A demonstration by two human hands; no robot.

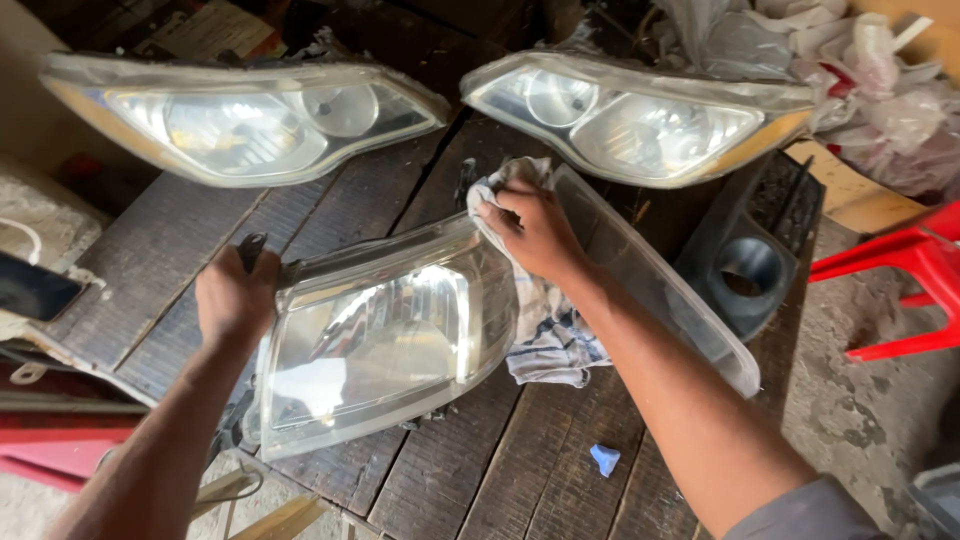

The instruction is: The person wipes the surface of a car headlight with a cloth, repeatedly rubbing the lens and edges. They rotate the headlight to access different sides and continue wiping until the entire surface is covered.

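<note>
The person is wiping a car headlight (385,335) lying lens-up on the wooden tabletop (450,480). The right hand (535,232) is closed on a cloth (545,330), pressing it against the lens's upper edge; the left hand (235,300) is gripping the housing's side. The lens is looking partly hazy, so the wiping seems unfinished.

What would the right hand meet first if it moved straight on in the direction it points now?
The right hand points up and left, pressing a cloth on the near headlight. Straight on, past the cloth edge, lies bare table, then probably the far left headlight; depth is unclear.
</note>
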